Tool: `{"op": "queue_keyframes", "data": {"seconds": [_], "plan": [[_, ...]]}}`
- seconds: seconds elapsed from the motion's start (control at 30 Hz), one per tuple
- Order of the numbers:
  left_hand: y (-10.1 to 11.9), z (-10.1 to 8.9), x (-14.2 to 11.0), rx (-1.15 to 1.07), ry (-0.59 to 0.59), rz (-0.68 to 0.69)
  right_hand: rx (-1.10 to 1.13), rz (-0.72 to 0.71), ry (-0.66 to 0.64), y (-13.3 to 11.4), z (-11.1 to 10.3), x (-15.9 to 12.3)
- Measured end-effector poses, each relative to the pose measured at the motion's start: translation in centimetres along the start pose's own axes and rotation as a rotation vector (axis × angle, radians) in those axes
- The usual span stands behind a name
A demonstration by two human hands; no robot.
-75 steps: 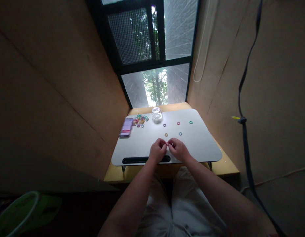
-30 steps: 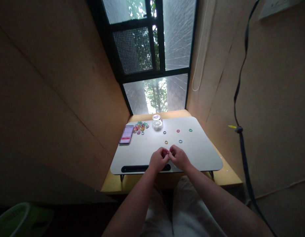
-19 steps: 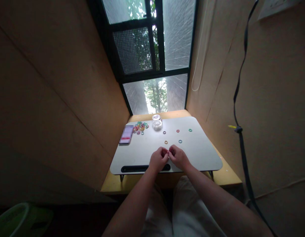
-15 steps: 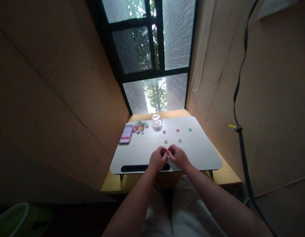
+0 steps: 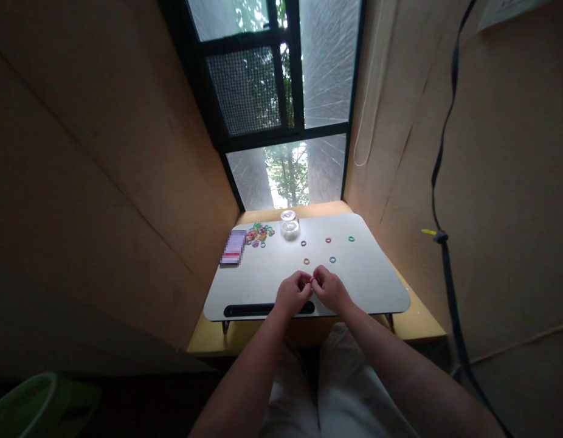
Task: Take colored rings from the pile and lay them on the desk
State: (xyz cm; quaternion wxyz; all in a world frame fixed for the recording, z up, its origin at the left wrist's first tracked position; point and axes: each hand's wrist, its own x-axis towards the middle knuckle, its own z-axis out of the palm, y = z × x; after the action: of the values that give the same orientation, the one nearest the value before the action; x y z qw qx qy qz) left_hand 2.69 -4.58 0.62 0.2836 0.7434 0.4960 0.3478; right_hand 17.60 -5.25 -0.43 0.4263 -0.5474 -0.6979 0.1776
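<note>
My left hand [image 5: 294, 292] and my right hand [image 5: 328, 289] meet above the near middle of a white lap table [image 5: 254, 280]. Fingers and thumbs are pinched together on both, with a tiny reddish spot between the tips; what they hold is too small to make out. Just beyond them lie an orange ring [image 5: 306, 261] and a blue ring [image 5: 332, 260]. Farther back sit a dark purple ring [image 5: 303, 243], a red ring [image 5: 328, 240] and a green ring [image 5: 351, 239], spaced apart.
A heap of coloured rings [image 5: 260, 235] lies at the back left, beside a blurred-out phone-like slab [image 5: 233, 248]. Near the window stands a clear plastic container [image 5: 289, 229]. A black slot strip [image 5: 247, 310] runs along the table's near edge. Walls close in on both sides.
My right hand's fingers have shifted slightly, and both hands remain pinched together at nearly the same spot. The rings on the table have not moved.
</note>
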Motion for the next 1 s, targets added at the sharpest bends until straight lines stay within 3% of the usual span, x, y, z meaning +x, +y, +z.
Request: {"op": "queue_keyframes", "data": {"seconds": [0.57,1.0], "plan": [[0.28,-0.08,0.06,0.010,0.039,-0.049,0.063,-0.045,-0.047,-0.37,-0.34,-0.11],[0.05,-0.05,0.00,0.010,0.039,-0.041,0.033,-0.028,0.011,-0.23,-0.01,0.07]]}}
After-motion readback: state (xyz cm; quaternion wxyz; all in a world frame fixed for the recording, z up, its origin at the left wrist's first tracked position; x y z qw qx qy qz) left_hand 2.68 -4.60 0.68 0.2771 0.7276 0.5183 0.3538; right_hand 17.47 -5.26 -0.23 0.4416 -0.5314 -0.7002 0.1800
